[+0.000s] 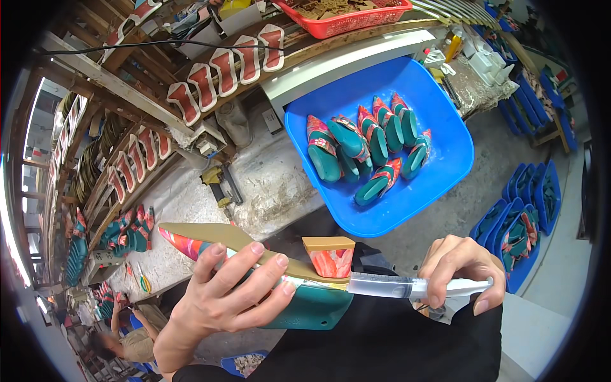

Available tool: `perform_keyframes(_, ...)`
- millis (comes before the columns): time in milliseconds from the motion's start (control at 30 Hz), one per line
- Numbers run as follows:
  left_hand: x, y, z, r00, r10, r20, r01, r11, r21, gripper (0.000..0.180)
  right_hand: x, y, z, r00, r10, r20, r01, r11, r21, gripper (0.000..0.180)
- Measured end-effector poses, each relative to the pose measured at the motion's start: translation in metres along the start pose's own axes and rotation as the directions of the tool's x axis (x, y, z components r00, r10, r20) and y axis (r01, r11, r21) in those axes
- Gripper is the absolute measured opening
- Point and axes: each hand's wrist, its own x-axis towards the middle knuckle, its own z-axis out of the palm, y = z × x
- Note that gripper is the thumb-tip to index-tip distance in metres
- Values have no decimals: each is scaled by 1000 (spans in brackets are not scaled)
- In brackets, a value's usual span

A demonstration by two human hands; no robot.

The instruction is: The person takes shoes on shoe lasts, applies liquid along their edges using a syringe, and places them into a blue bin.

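Note:
My left hand point(232, 293) grips an upturned pointed shoe with a tan sole point(219, 237) and red patterned upper, mounted on a green shoe last point(312, 311). A short heel block point(330, 261), wrapped in similar red patterned material with a tan top, stands up from the sole's rear end. In my right hand point(461, 270) is a clear plastic syringe point(385, 286), its barrel pointing left. The syringe's front end meets the rear of the shoe, close below the heel block; its very tip is hard to make out. My right fingers wrap around the white plunger end.
Ahead, a blue bin point(464, 149) holds several patterned shoes on green lasts. A red basket point(353, 28) sits beyond it. Red-and-white pieces point(223, 70) line the rack at left. A hand tool point(223, 188) lies on the workbench point(280, 184). Another person point(130, 340) sits far left.

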Motion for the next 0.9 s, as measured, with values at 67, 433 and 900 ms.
perform_keyframes(67, -2, -1, 0, 1000, 1, 7, -1, 1000, 2, 38, 0, 1, -1, 1000, 6, 2, -6, 1000, 12, 57)
perform_keyframes(433, -20, 2, 3, 996, -81, 38, 85, 991, -106, 48, -19, 6, -1, 999, -2, -46, 9, 989, 147, 57)
perform_keyframes(900, -31, 24, 40, 912, -339, -233, 194, 854, -482, 38, -20, -4, 6, 996, -94, 7, 92, 986, 142, 58)
